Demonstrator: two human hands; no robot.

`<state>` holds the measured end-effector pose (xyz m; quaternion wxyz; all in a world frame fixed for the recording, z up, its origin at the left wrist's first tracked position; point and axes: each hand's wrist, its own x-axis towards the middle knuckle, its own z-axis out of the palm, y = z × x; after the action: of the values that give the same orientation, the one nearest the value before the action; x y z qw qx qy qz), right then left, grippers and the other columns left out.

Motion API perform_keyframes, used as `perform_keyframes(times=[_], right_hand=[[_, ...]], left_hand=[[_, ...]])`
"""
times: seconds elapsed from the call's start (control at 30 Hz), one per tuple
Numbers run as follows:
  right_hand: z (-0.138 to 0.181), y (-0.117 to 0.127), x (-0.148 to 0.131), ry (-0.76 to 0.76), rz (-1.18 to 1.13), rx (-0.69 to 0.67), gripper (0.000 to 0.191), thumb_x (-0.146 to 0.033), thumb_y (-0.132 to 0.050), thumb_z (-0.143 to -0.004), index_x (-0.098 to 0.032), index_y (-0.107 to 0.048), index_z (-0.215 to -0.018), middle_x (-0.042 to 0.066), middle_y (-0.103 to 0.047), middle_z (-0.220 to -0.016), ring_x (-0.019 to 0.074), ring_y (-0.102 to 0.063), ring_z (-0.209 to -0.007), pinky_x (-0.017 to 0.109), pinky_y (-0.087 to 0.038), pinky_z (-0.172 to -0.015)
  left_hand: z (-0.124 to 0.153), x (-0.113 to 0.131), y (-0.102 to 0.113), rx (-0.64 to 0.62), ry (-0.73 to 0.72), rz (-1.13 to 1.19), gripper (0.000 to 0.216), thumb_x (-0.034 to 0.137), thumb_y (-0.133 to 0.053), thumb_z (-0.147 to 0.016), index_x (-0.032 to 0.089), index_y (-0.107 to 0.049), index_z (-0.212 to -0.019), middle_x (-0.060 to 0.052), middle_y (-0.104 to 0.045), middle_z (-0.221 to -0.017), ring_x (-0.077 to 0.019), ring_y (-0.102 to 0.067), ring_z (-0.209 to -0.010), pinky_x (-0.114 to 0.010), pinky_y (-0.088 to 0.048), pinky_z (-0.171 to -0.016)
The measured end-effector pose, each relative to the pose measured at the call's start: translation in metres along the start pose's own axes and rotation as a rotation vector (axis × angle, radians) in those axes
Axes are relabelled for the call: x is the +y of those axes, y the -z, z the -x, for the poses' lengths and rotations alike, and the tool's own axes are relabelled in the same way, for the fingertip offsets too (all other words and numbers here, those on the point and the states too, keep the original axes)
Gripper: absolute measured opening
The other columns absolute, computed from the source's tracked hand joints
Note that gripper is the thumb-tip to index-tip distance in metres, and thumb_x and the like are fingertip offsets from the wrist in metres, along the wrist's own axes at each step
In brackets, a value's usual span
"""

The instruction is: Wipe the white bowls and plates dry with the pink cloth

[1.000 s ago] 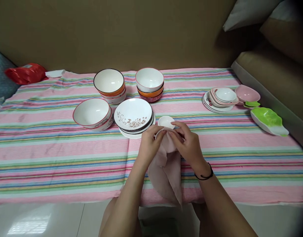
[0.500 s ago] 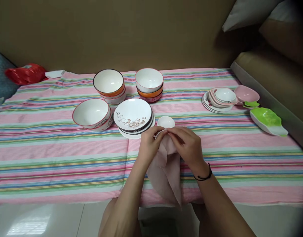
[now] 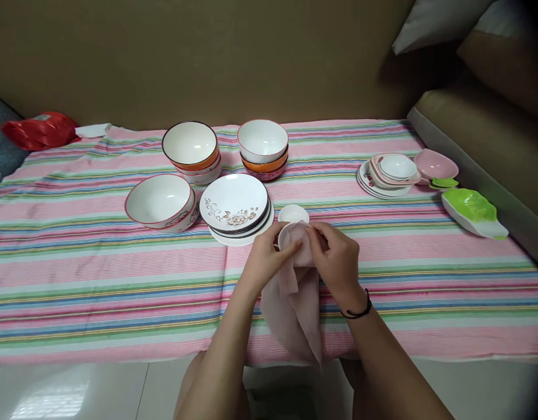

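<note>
My left hand is closed around a small white bowl, its thumb lying over the near side. A pale pink cloth is draped into and over the bowl and hangs down toward the front edge. My right hand pinches the cloth at the bowl's right rim. Just beyond the hands, another small white bowl sits on the striped cloth. To its left is a stack of plates, the top one with a brown flower pattern.
Stacked bowls stand at the back left and back centre, with more bowls nearer left. On the right are small stacked dishes, a pink dish and a green leaf-shaped dish. A red package lies far left.
The held bowl has tipped so more of its rim and inside show. My left thumb has moved onto the cloth over the bowl, and my right fingers have shifted slightly right along the rim.
</note>
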<state>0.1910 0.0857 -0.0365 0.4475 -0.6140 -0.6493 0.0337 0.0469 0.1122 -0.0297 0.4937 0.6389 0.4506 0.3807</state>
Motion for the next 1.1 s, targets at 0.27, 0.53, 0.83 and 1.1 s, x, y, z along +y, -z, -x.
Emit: perform_keyframes(times=[0.27,0.53,0.83,1.1], right_hand=[[-0.001,0.000,0.004,-0.069,-0.004,0.080,0.018,-0.029,-0.051,-0.088,-0.018,-0.065,-0.087,0.002,-0.068,-0.074,0.0150,-0.062,-0.063,0.025,-0.044,-0.058],[-0.003,0.003,0.004,-0.156,-0.086,0.090,0.018,-0.032,-0.055,-0.085,-0.019,-0.067,-0.084,0.002,-0.068,-0.071,0.0158,-0.063,-0.062,0.025,-0.047,-0.058],[-0.007,0.009,0.008,-0.357,-0.291,0.121,0.022,-0.038,-0.061,-0.081,-0.017,-0.067,-0.083,0.003,-0.067,-0.073,0.0170,-0.063,-0.066,0.027,-0.050,-0.060],[-0.008,0.010,0.002,-0.277,-0.207,0.276,0.020,-0.036,-0.060,-0.083,-0.017,-0.067,-0.084,0.004,-0.068,-0.074,0.0159,-0.062,-0.063,0.027,-0.051,-0.058]], left_hand=[[0.005,-0.001,0.001,0.092,0.056,-0.017,0.032,0.015,-0.052,-0.080,0.021,-0.054,-0.111,-0.002,-0.065,-0.086,-0.0091,-0.054,-0.056,-0.019,-0.037,-0.050],[0.002,0.002,0.005,0.209,-0.048,-0.163,0.016,0.024,-0.050,-0.089,0.019,-0.064,-0.094,-0.004,-0.068,-0.086,-0.0151,-0.061,-0.075,-0.025,-0.045,-0.067],[0.004,0.009,0.009,0.390,-0.139,-0.152,0.017,0.028,-0.050,-0.090,0.020,-0.064,-0.095,-0.004,-0.066,-0.086,-0.0160,-0.060,-0.077,-0.027,-0.046,-0.070],[0.004,0.011,-0.001,0.220,-0.305,-0.299,0.029,0.021,-0.061,-0.080,0.021,-0.056,-0.108,-0.007,-0.058,-0.105,-0.0213,-0.052,-0.099,-0.035,-0.043,-0.085]])
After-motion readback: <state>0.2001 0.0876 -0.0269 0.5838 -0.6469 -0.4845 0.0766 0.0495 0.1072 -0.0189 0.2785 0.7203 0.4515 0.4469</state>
